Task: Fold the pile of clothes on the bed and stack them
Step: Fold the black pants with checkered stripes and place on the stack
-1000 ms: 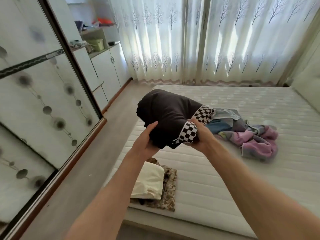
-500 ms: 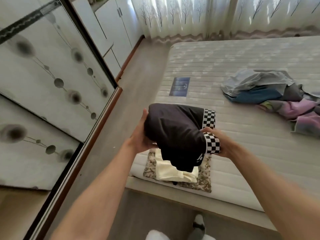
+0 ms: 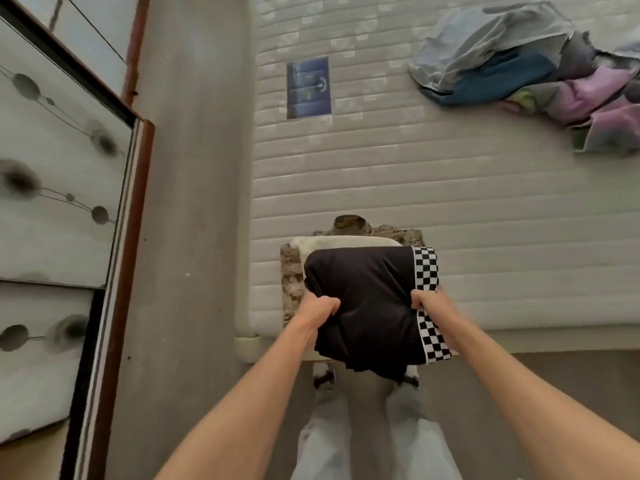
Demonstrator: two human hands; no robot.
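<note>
My left hand [image 3: 320, 308] and right hand [image 3: 431, 306] each grip a side of the folded black garment with checkered trim [image 3: 367, 292], held over the cream and camouflage stack [image 3: 291, 271] at the mattress's six o'clock edge. Risk: its near half overhangs the floor; released so, it may slide off. The unfolded pile [image 3: 540, 74] lies at two o'clock.

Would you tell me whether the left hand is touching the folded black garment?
Touching. The head view shows the left hand with its fingers curled into the left edge of the black garment, bunching the fabric there.
</note>
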